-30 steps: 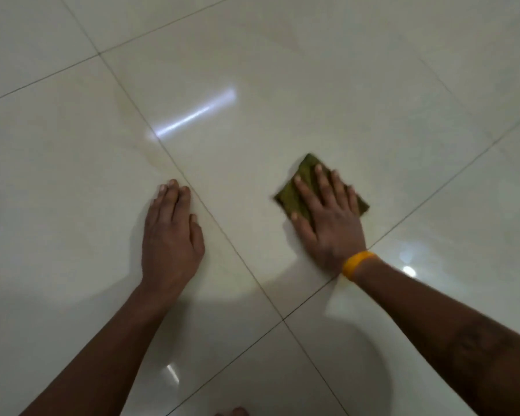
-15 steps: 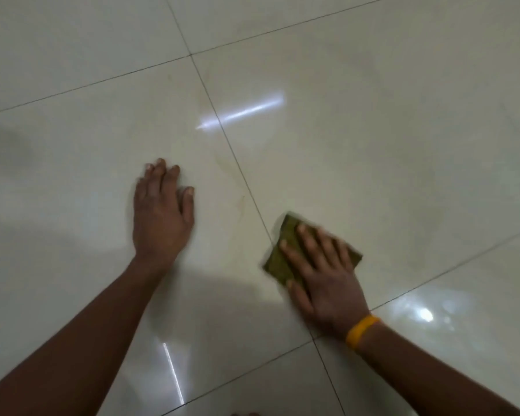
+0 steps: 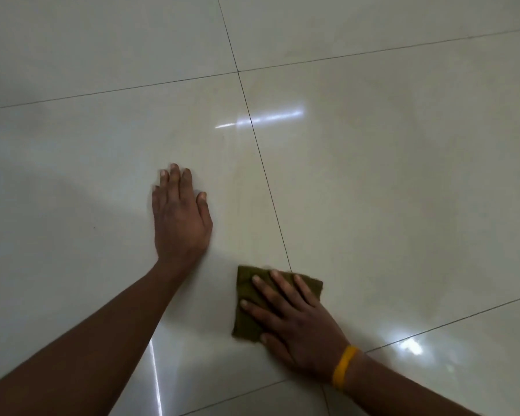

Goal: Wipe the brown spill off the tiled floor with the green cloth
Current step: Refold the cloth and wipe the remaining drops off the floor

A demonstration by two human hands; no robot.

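A folded olive-green cloth [image 3: 246, 298] lies flat on the glossy pale tiled floor [image 3: 403, 190]. My right hand [image 3: 294, 322], with a yellow band at the wrist, presses on the cloth with spread, straight fingers. Off to the left of it, my left hand [image 3: 179, 217] rests palm down on the bare tile with straight fingers. Faint brownish streaks [image 3: 239, 187] show on the tile between my left hand and the grout line. Part of the cloth is hidden under my right hand.
Dark grout lines [image 3: 267, 181] cross the floor, one of them running down to the cloth's top edge. Bright light reflections [image 3: 270, 117] sit on the tiles ahead and at the lower right. Nothing else stands on the floor in view.
My right hand has slid the cloth towards me and leftwards across the grout line. My left hand has stayed planted on its tile while the view shifted.
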